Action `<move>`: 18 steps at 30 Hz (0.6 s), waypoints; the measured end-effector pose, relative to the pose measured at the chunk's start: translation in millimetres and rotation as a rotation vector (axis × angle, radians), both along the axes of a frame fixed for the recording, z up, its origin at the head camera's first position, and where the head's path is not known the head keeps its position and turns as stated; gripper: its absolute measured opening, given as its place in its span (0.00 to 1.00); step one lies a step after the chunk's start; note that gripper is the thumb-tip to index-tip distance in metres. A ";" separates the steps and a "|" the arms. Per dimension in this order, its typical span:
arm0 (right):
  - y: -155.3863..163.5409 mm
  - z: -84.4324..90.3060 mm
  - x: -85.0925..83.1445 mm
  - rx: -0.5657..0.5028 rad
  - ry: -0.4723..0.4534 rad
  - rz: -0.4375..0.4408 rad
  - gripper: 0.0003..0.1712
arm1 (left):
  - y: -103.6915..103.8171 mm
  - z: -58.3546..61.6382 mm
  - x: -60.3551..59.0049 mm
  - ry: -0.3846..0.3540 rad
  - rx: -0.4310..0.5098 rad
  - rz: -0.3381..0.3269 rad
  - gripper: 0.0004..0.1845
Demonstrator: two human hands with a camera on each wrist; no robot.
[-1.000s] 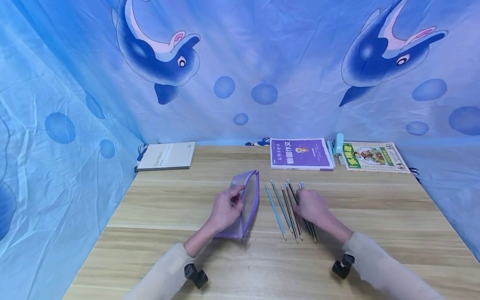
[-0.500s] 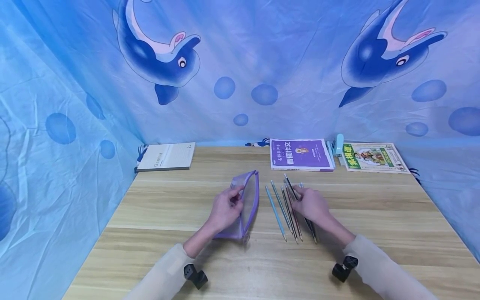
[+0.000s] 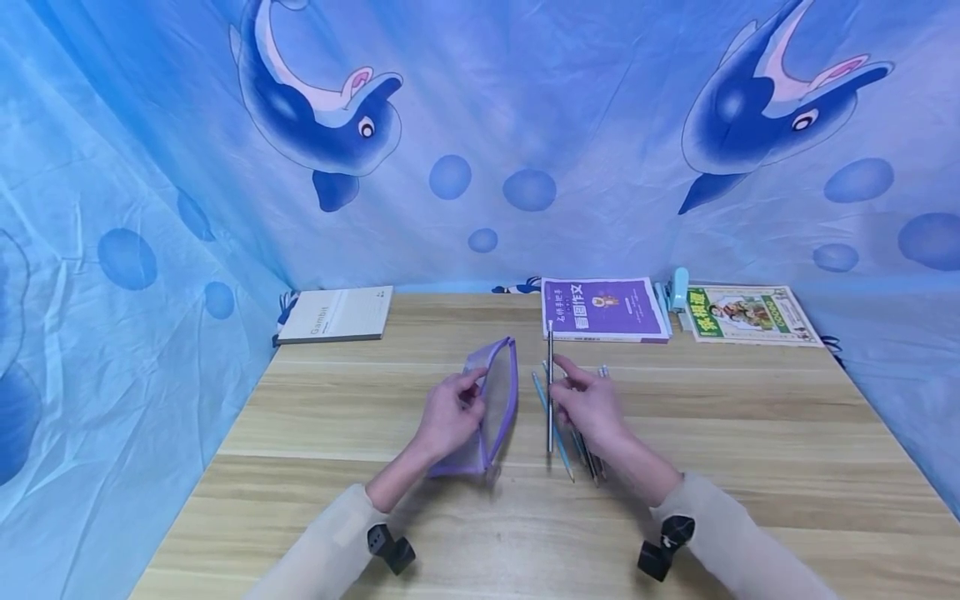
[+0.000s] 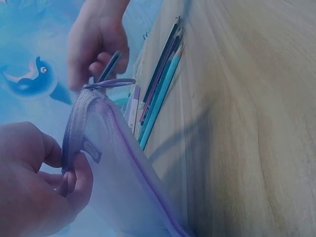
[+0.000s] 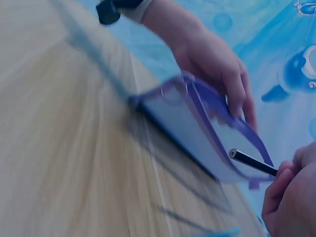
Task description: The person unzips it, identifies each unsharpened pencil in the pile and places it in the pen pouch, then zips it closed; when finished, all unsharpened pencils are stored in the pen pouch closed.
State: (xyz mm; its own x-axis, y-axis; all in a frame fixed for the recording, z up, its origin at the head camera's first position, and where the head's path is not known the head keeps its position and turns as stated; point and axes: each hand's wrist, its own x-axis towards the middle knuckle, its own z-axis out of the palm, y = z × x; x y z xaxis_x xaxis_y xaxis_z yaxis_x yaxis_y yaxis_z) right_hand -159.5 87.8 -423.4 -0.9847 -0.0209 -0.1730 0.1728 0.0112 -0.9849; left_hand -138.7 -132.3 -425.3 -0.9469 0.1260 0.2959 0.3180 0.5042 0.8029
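Note:
My left hand (image 3: 452,414) pinches the edge of a purple mesh zip pencil case (image 3: 467,463), whose mouth gapes toward the right. In the left wrist view, thumb and fingers clasp the rim of the case (image 4: 123,187). My right hand (image 3: 592,410) grips a dark pencil (image 3: 550,350) above the table, just right of the case. Seen from the right wrist, one end of that pencil (image 5: 252,162) points at the case's open mouth. Several pencils lie partly beneath my right hand, among them a light blue pencil (image 3: 561,446) and dark ones.
At the back of the table (image 3: 315,517) lie a white notebook (image 3: 337,312), a purple book (image 3: 600,308) and a green-and-white booklet (image 3: 750,315). A light blue stapler-like object (image 3: 678,289) stands between the last two. A dolphin-print curtain (image 3: 480,125) hangs behind.
My right hand has lifted a dark pencil from the group and carried it left toward the case, turning it. My left hand keeps its hold on the case almost without moving.

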 end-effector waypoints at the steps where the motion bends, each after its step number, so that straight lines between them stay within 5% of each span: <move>1: -5.1 0.7 0.7 -0.039 0.000 -0.014 0.36 | 0.3 0.2 0.0 -0.002 0.000 -0.001 0.25; 8: -38.4 0.5 3.4 -0.215 0.066 -0.051 0.38 | 1.6 -0.3 -0.8 0.008 0.008 -0.003 0.26; 18: -60.8 -10.9 13.4 -0.215 0.082 -0.022 0.38 | 1.4 1.5 -1.2 -0.007 0.003 0.019 0.26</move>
State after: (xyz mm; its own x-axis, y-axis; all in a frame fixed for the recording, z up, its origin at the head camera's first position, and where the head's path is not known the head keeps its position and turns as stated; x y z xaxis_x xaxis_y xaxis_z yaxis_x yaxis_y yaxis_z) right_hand -146.0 27.0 -434.4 -0.9959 -0.0267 -0.0866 0.0902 -0.2032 -0.9750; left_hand -139.9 -130.8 -423.8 -0.9512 0.1075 0.2892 0.3026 0.5079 0.8065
